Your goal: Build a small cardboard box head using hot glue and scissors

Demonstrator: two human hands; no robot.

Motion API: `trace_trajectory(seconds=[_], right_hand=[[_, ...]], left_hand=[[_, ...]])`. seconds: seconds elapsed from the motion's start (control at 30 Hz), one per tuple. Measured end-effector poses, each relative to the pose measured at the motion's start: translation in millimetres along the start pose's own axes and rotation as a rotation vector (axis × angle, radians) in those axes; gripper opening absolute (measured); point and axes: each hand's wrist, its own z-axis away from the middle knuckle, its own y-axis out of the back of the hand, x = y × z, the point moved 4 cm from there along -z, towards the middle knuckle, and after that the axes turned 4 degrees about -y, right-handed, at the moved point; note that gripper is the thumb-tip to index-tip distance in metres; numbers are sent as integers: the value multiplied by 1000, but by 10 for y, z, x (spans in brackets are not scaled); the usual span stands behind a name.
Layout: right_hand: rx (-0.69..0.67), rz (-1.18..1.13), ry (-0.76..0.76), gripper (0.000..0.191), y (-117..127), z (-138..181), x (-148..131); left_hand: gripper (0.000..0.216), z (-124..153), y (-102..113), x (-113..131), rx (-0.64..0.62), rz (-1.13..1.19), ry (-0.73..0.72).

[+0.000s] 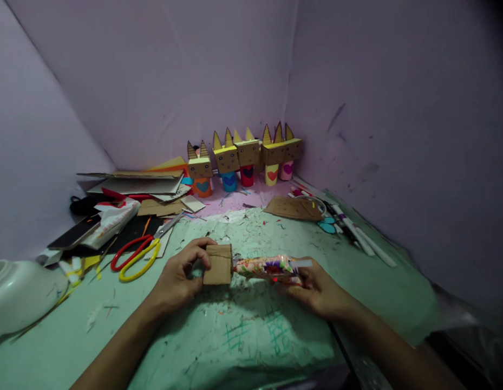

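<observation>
My left hand [182, 273] is closed around the left edge of a small brown cardboard piece [217, 265], roughly square, held above the green table cover. In my right hand [316, 287] is a hot glue gun [267, 266] with a flowery patterned body and a small red light. A clear glue stick [302, 263] pokes out of its back end. The gun's nozzle points left and meets or nearly meets the cardboard's right edge; I cannot tell if it touches. My right fingers are partly hidden behind the gun.
Several cardboard-headed figures with pointed ears [247, 153] stand along the back wall. Left are red-and-yellow scissors [145, 252], stacked cardboard sheets [133, 184] and a white rounded container [24, 295]. Pens [352, 227] and a brown cardboard piece [294, 208] lie right. A dark cord [343, 346] runs beneath my right forearm.
</observation>
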Motion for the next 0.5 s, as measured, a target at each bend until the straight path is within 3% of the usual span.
trace_trajectory(seconds=[0.5], right_hand=[[35,-10,103,10,10,-17,18]], left_hand=[[15,14,-10,16,-46,-70,-43]])
